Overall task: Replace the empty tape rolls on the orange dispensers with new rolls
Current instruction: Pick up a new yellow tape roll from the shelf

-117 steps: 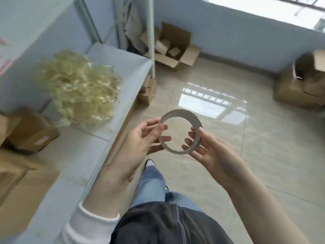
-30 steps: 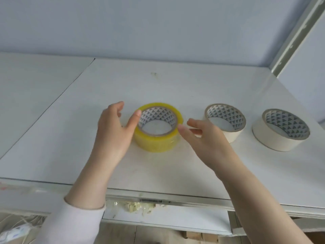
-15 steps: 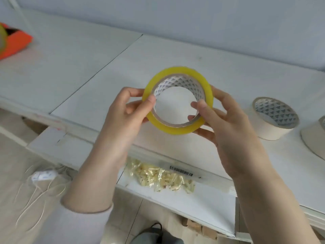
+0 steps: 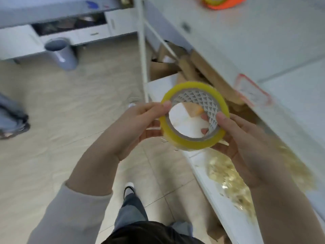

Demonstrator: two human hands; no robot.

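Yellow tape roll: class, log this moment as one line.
left hand: holds roll | right hand: holds roll | yellow tape roll: in air, over floor | orange dispenser: on table, far

One yellow tape roll — held by two hands, the left hand and the right hand. One orange dispenser up top. One grey bin on the floor — just one.

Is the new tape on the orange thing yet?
Not yet. A new yellow tape roll has been picked out, and the left hand and right hand hold it in the air. The orange dispenser lies far away on the shelf top. The roll must get carried there and fitted on.
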